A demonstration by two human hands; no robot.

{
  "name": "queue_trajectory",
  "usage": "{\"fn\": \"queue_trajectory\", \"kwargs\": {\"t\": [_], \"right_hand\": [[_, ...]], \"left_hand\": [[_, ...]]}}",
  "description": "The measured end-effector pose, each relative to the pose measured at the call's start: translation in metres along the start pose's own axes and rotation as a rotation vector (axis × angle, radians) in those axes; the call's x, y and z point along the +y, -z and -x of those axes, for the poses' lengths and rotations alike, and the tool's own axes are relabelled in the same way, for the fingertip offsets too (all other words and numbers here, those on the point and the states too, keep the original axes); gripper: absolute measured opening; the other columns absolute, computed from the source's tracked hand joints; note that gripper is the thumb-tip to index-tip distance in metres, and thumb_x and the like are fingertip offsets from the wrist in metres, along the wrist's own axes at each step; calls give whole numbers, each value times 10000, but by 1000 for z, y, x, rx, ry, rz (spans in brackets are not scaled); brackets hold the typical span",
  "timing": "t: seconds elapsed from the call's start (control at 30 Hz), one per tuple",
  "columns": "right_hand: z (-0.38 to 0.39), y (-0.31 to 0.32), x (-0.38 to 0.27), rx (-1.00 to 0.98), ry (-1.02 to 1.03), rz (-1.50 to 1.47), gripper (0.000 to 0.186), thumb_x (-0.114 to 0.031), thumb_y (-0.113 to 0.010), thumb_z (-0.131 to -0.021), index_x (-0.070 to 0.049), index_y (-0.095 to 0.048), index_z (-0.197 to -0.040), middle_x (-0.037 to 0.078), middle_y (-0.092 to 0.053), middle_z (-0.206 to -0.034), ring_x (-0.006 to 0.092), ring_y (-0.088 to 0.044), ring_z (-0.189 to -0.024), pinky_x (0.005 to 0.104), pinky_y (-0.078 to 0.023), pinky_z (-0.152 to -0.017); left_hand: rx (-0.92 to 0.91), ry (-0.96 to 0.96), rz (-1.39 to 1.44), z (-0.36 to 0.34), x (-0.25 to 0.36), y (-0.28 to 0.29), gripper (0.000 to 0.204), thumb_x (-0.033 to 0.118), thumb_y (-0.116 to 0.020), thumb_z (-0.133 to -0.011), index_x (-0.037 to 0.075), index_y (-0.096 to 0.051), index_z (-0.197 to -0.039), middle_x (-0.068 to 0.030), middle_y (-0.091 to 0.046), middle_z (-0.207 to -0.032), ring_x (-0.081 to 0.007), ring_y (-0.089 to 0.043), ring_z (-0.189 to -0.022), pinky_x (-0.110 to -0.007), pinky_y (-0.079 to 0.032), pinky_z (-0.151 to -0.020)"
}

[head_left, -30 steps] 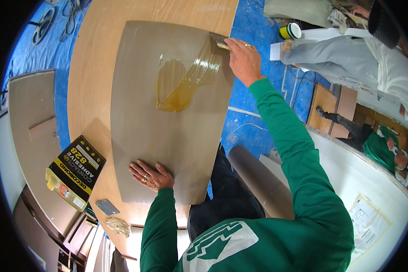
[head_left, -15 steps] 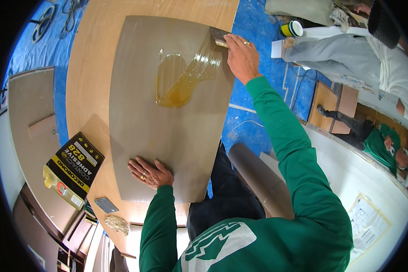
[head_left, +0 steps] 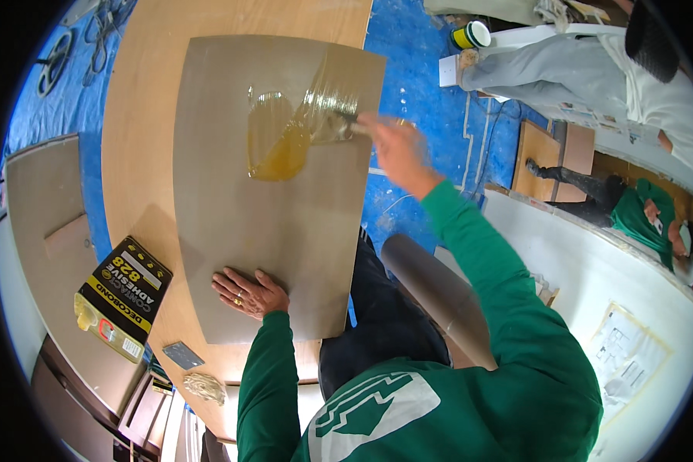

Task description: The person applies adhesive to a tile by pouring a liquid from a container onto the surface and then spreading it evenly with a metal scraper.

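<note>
Gripping scraper in right hand, resting left hand flat on sheet; likely stiff, slick under glue; hold by edges.

Worn on the head, the left of two paired fisheye cameras looked steeply down over the shirt at the board, near enough to show it large; its lens, I noticed, bowed the table and caught floor on both sides.

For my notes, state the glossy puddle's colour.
The puddle is amber-yellow, best seen in the head view.
</note>
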State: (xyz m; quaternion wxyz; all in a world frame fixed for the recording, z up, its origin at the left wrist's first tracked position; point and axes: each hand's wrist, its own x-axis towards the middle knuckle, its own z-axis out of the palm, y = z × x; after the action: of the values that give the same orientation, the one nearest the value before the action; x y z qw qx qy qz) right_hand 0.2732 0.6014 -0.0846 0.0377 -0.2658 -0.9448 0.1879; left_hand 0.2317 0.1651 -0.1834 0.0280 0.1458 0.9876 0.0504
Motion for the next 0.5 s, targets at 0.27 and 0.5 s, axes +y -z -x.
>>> {"fn": "queue_trajectory", "kwargs": {"t": [0.27, 0.5], "right_hand": [[-100, 35, 92, 26, 87, 119, 313, -94, -652, -1041, -138, -770, -1328, 140, -800, -1268, 416, -748, -1104, 514, -603, -963], [-107, 23, 99, 53, 166, 158, 331, -75, -646, -1027, -126, -750, -1337, 134, -801, -1257, 402, -748, -1113, 510, -597, -947]], "left_hand": [[0, 5, -5, 0, -1, -2, 817, 606, -319, -1171, 80, -214, -1787, -201, -178, -1864, -423, -132, -1725, -616, -127, -1376], [12, -4, 11, 1, -4, -5, 814, 603, -321, -1172, 93, -193, -1793, -204, -160, -1868, -432, -132, -1725, -640, -132, -1368]]}}
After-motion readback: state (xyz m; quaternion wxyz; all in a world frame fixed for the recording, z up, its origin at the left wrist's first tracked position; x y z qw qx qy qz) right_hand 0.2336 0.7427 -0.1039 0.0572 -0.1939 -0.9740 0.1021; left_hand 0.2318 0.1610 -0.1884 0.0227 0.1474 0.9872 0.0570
